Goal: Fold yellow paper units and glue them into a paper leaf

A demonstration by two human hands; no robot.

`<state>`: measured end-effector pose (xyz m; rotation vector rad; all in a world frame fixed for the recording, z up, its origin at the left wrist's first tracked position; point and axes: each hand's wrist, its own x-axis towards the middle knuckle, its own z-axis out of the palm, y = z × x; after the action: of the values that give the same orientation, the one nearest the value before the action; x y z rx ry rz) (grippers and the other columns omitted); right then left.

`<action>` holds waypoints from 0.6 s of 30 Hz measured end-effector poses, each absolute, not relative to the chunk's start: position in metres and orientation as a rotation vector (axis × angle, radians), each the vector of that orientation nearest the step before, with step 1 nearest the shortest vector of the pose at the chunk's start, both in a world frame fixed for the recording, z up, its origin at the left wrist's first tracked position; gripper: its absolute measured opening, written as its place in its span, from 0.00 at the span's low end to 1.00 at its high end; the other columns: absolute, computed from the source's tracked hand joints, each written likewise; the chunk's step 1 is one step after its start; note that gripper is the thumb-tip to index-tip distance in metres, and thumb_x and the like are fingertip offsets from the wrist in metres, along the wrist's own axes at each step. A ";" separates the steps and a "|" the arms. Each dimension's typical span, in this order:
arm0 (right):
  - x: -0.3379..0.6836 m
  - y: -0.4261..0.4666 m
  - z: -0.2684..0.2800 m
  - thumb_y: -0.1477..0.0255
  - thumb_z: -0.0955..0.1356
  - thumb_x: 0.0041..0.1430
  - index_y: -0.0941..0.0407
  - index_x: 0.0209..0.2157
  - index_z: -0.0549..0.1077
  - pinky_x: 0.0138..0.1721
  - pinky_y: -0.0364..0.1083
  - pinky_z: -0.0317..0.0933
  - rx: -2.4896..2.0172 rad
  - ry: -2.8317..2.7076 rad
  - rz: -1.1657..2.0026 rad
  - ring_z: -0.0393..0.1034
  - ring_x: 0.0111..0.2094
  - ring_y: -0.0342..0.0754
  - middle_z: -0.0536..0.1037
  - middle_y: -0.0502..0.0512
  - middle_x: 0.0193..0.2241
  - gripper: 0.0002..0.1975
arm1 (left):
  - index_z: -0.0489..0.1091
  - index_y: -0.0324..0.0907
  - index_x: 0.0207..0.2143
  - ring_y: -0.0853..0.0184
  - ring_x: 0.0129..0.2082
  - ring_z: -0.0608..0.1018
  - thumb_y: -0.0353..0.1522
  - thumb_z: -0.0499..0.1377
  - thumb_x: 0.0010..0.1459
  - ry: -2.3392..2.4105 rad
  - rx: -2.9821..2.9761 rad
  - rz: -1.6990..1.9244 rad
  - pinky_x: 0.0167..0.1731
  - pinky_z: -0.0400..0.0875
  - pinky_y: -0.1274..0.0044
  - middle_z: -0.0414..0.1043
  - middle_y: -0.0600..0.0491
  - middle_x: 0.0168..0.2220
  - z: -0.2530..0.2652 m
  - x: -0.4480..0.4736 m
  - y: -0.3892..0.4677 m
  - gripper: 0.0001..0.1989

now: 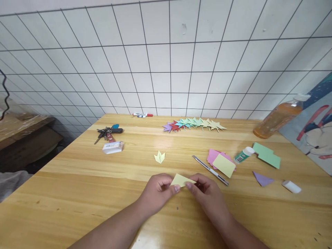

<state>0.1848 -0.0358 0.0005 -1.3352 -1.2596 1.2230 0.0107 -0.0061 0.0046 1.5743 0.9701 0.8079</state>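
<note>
Wooden table [90,193]: lower frame. Left hand [158,193] and right hand [207,193], lower centre: thumbs on top, each pinching one end of the yellow paper [179,180], which spans between them. Folded yellow piece [159,157]: near frame centre.

Tbl [90,193] w/ 1 cutter [210,170], keys [104,132]

Brt light, glare on tbl [103,186] nr btm, edges stretched
</note>
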 end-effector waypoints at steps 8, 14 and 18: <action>0.185 -0.035 0.004 0.61 0.69 0.47 0.57 0.20 0.67 0.26 0.41 0.53 -1.343 -1.085 1.185 0.57 0.23 0.42 0.65 0.46 0.18 0.14 | 0.73 0.36 0.26 0.68 0.27 0.71 0.39 0.56 0.55 1.027 1.544 0.778 0.29 0.63 0.79 0.72 0.51 0.25 -0.001 0.011 -0.005 0.15; 0.186 -0.034 0.004 0.60 0.69 0.47 0.57 0.20 0.67 0.25 0.40 0.52 -1.373 -1.025 1.163 0.55 0.23 0.42 0.63 0.46 0.18 0.15 | 0.74 0.37 0.25 0.68 0.27 0.72 0.38 0.57 0.53 1.073 1.495 0.812 0.29 0.64 0.79 0.73 0.51 0.24 -0.001 0.009 -0.002 0.14; 0.186 -0.033 0.004 0.61 0.68 0.49 0.57 0.26 0.71 0.26 0.41 0.53 -1.354 -1.127 1.191 0.58 0.24 0.43 0.67 0.47 0.21 0.12 | 0.73 0.37 0.23 0.67 0.27 0.72 0.38 0.58 0.53 1.064 1.484 0.830 0.29 0.63 0.79 0.73 0.51 0.23 0.001 0.008 -0.001 0.14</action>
<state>0.1857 -0.0329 0.0042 -1.3538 -1.1268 1.1907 0.0078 -0.0013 0.0006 1.4840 1.0643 0.8297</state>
